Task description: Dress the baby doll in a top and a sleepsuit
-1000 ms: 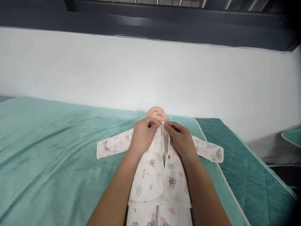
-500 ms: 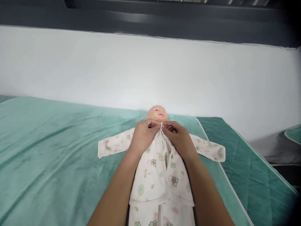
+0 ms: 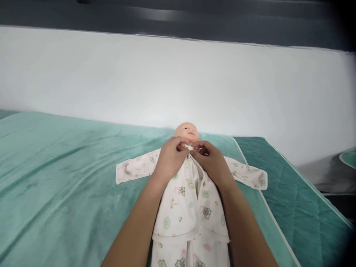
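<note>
A baby doll [image 3: 187, 131] lies on its back with its head toward the wall. It wears a white printed jacket [image 3: 178, 207], the sleeves spread out to both sides, and matching trousers [image 3: 172, 256]. At the collar, just below the chin, my left hand [image 3: 172, 155] pinches one front edge between thumb and fingers. My right hand [image 3: 210, 158] pinches the other edge close beside it. The fingertips nearly meet at the neckline. Lower down, the jacket front has a narrow gap between its two edges.
A light green cover [image 3: 69, 178] lies under the doll. To the right is a darker green quilted mat [image 3: 292, 193] with a pale edge. A white wall [image 3: 172, 81] rises behind, with a dark band above it.
My fingers at the collar have parted slightly and turned, so a bit more of the neckline shows between them. The camera view has tilted a little.
</note>
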{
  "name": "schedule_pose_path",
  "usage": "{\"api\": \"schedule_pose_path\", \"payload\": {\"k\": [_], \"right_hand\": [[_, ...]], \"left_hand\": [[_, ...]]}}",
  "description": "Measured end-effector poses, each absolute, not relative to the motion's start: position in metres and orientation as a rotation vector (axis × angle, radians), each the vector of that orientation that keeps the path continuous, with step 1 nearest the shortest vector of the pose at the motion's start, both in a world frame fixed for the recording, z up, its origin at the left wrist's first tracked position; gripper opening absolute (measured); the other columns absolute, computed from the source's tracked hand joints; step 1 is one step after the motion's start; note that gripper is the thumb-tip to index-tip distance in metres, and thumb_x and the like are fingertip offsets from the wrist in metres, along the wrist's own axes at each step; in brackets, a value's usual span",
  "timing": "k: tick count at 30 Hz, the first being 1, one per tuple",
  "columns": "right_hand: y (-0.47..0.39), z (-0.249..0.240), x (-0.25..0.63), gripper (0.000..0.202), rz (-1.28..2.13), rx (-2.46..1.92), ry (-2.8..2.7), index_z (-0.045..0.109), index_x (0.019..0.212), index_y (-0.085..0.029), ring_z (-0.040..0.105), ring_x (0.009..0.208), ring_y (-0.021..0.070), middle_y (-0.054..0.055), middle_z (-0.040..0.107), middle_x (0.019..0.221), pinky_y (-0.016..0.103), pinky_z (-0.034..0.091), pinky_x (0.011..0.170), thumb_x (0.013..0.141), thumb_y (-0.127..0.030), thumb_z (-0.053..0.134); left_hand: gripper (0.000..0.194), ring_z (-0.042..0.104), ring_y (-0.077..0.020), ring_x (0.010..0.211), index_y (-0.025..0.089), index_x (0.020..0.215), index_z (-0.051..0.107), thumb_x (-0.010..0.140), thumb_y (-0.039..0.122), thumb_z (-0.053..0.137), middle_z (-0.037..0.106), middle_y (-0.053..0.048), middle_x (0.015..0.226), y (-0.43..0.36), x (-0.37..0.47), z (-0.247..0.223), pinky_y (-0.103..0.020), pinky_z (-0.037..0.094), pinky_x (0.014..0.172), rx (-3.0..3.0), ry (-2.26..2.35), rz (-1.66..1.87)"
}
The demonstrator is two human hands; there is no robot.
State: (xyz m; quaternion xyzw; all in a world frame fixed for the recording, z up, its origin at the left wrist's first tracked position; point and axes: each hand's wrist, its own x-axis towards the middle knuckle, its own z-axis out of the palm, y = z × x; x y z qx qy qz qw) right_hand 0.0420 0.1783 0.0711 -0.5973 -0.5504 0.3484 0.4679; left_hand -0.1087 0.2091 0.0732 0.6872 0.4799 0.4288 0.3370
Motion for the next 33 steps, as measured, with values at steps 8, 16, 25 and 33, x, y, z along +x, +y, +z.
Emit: {"api": "schedule_pose_path", "payload": {"k": [8, 16, 25, 33], "right_hand": [[0.176, 0.069, 0.044, 0.016, 0.601, -1.456, -1.477, 0.067, 0.085, -0.024, 0.057, 0.079, 0.0149, 0.000, 0.065, 0.092, 0.029, 0.042, 0.075, 0.085, -0.022, 0.052], [0.174, 0.069, 0.051, 0.030, 0.458, -1.387, -1.701, 0.066, 0.100, -0.025, 0.058, 0.088, 0.0169, 0.004, 0.060, 0.109, 0.032, 0.044, 0.079, 0.089, -0.014, 0.039], [0.129, 0.069, 0.033, 0.023, 0.298, -1.451, -1.461, 0.064, 0.103, -0.022, 0.057, 0.093, 0.0192, 0.007, 0.059, 0.107, 0.034, 0.045, 0.083, 0.094, -0.031, 0.045], [0.113, 0.066, 0.032, 0.025, 0.502, -1.478, -1.480, 0.058, 0.089, -0.023, 0.051, 0.071, 0.0151, -0.001, 0.059, 0.083, 0.028, 0.040, 0.067, 0.083, -0.047, 0.062]], "left_hand": [[0.028, 0.063, -0.0178, 0.104, 0.029, 0.101, 0.076, 0.089, 0.021, 0.052, 0.065, -0.003, 0.110, 0.203, -0.112, 0.081, -0.032, 0.048, 0.097, 1.947, 1.274, 1.039], [0.031, 0.062, -0.0179, 0.110, 0.030, 0.112, 0.071, 0.095, 0.024, 0.046, 0.064, -0.002, 0.116, 0.194, -0.115, 0.081, -0.032, 0.049, 0.094, 2.065, 1.303, 1.018], [0.019, 0.058, -0.0160, 0.084, 0.023, 0.093, 0.070, 0.092, 0.026, 0.051, 0.064, -0.002, 0.092, 0.154, -0.116, 0.086, -0.030, 0.046, 0.076, 2.084, 1.266, 1.154], [0.010, 0.054, -0.0142, 0.080, 0.022, 0.088, 0.065, 0.087, 0.028, 0.058, 0.061, -0.001, 0.092, 0.149, -0.119, 0.077, -0.027, 0.045, 0.075, 1.875, 1.262, 1.184]]}}
